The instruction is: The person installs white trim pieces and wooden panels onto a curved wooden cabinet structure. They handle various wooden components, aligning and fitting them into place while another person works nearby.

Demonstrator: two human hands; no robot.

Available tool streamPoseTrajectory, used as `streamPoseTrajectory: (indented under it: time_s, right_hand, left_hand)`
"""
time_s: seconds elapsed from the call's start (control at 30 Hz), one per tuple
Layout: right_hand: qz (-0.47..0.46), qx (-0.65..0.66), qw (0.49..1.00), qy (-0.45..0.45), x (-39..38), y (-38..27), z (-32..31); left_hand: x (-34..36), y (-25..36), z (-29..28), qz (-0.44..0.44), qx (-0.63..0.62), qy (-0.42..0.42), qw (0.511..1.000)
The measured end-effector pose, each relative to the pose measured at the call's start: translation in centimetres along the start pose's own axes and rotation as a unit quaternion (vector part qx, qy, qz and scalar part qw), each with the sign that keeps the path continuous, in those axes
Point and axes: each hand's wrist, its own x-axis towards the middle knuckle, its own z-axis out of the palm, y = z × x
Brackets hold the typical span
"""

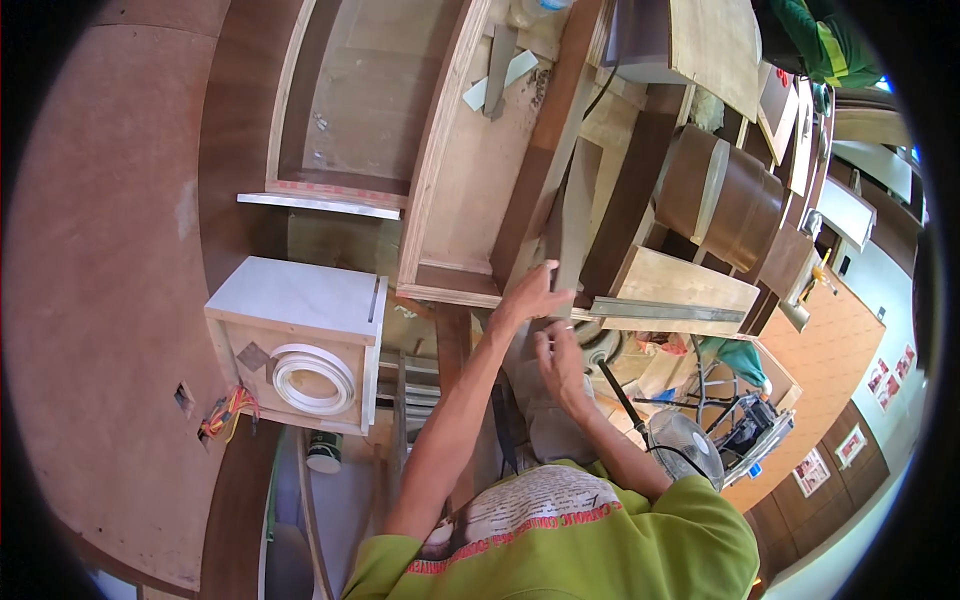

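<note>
A long, thin grey-brown strip (575, 215), like laminate edging, runs upright from my hands along the open wooden cabinet frame. My left hand (530, 297) is closed around its lower part, with thumb and fingers at the strip's edges. Just below, my right hand (562, 362) is held close to my body with fingers curled near the strip's lower end. Whatever those right fingers grip is hidden and slightly blurred. Beside the strip stands a shallow plywood cabinet box (455, 215) with offcuts (500, 75) inside.
On the left, a white-topped box (295, 290) carries a roll of white edging (313, 380). Loose wires (228, 410) poke from the brown panel. To the right are a brown laminate roll (720, 200), a standing fan (685, 445) and a plywood board (685, 285). A person in green (815, 40) is at the far right.
</note>
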Motion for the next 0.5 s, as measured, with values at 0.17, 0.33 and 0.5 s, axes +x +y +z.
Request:
streamPoseTrajectory:
  time_s: [0.17,0.33,0.5]
  right_hand:
    - [-0.172,0.045,0.981,-0.083,1.2,-0.9,-0.2]
    - [0.082,0.227,0.968,0.072,7.1,-0.5,-1.3]
    - [0.059,0.492,0.862,-0.103,18.3,-2.8,3.5]
  left_hand:
    - [-3.3,-2.9,-4.5,0.008,0.015,0.028,0.999]
    - [-8.2,-5.1,-10.4,0.001,-0.111,0.123,0.986]
    - [-3.5,-6.2,-13.9,0.024,-0.146,0.271,0.951]
